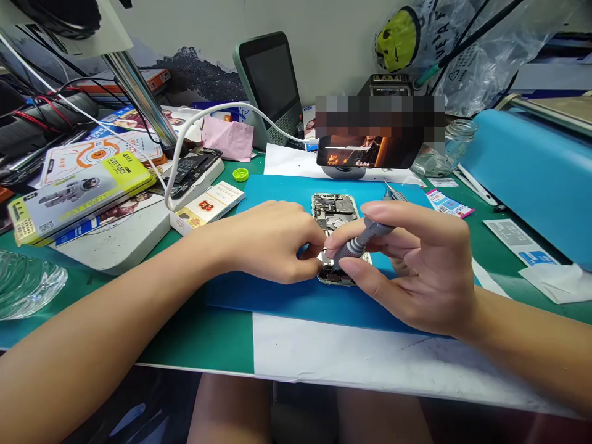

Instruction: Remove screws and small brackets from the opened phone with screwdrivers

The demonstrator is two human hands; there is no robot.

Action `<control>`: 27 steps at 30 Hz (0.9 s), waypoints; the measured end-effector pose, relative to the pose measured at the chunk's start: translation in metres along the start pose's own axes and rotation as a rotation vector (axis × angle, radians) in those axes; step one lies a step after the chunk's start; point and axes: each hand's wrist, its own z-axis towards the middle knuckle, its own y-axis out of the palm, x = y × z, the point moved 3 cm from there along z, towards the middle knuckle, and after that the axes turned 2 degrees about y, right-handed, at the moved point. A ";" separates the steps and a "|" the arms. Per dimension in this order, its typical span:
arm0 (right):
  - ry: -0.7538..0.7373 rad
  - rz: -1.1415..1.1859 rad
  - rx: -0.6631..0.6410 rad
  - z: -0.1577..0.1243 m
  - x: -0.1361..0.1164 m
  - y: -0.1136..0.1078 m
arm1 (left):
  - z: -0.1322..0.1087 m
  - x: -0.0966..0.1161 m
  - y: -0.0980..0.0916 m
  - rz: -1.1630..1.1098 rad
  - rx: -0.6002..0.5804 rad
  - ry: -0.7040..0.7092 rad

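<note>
An opened phone (333,213) with its insides showing lies on a blue mat (287,296) in the middle of the bench. My right hand (416,265) is closed around a grey screwdriver (365,237), whose tip points down into the lower part of the phone. My left hand (272,240) rests on the mat at the phone's left edge, fingers curled and pinched together at the frame; what they grip is hidden. A pair of tweezers (393,192) lies just beyond the phone on the right.
A propped phone (365,151) plays video behind the mat, beside a glass jar (446,148). Battery boxes (74,197), a cigarette pack (208,206), cables and a microscope post (139,92) crowd the left. A glass dish (25,283) sits near left, a blue machine (531,179) at right.
</note>
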 end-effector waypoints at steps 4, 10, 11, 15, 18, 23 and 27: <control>0.011 -0.008 0.007 -0.002 0.001 0.000 | 0.001 -0.001 0.000 0.001 -0.002 -0.004; 0.010 0.012 0.000 -0.001 0.002 0.002 | 0.001 0.000 0.000 0.003 -0.007 -0.012; 0.010 0.016 -0.006 -0.001 0.002 0.002 | 0.001 0.001 0.000 0.006 -0.007 -0.015; 0.018 0.014 -0.028 -0.004 0.003 0.000 | 0.001 0.002 0.001 0.006 -0.024 -0.030; 0.007 -0.028 -0.034 -0.005 0.003 -0.003 | 0.002 0.002 0.001 0.009 -0.024 -0.034; -0.110 -0.106 -0.049 0.003 -0.002 -0.005 | 0.001 0.002 0.002 0.011 -0.007 -0.022; -0.117 -0.167 0.003 0.006 -0.006 -0.008 | 0.001 0.001 0.003 0.011 -0.015 -0.028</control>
